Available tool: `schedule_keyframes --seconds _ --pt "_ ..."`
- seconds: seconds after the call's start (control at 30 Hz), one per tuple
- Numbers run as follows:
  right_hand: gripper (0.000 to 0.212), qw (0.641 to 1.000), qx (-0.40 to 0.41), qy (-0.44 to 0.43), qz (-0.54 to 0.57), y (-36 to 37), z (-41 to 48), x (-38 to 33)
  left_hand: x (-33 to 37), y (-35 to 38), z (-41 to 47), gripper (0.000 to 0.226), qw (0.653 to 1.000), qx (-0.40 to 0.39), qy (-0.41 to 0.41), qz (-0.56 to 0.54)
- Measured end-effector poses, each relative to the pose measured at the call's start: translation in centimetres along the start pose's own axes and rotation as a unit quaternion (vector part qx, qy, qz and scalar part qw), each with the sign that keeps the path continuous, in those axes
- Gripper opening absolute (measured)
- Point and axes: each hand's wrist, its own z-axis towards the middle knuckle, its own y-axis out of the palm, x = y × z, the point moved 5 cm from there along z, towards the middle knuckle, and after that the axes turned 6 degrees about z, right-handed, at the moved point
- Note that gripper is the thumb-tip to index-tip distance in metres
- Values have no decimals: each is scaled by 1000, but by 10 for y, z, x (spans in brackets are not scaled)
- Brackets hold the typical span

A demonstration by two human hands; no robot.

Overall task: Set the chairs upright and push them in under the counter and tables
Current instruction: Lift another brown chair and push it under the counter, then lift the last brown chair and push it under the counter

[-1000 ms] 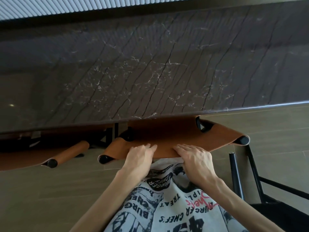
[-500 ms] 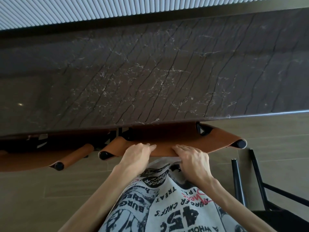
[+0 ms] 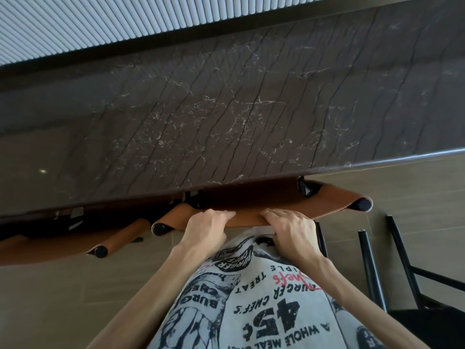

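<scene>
At 6 o'clock beneath the counter (image 3: 226, 117) edge, the tan sling-back chair (image 3: 334, 201) stands upright and nearly tucked in, left hand (image 3: 206, 226) and right hand (image 3: 289, 229) curled over its soft leather top, which likely yields, so push near the rigid end tubes.

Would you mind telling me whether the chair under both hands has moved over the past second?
Yes. The tan leather chair back has slid farther under the dark marble counter, whose edge now covers more of it.
</scene>
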Motion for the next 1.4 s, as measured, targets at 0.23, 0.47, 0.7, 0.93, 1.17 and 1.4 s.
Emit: schedule_keyframes --seconds 0.23,0.47,0.7,0.93,1.17,1.4 --pt "36 1000 17 -7 -2 7 -6 7 13 -4 -28 44 990 141 -21 4" --pt "36 997 60 -25 33 13 -27 5 21 9 -49 46 982 182 8 -38" --pt "28 993 103 -33 50 16 -33 3 17 21 -50 46 975 214 -6 -66" --pt "39 969 113 8 221 10 -59 -22 21 24 -92 39 950 274 -20 -149" --pt "39 863 6 140 485 6 -114 -48 26 32 -153 34 898 228 -95 -364" --pt "67 819 -42 182 543 -1 -174 -36 43 65 -203 33 738 171 -213 -617"
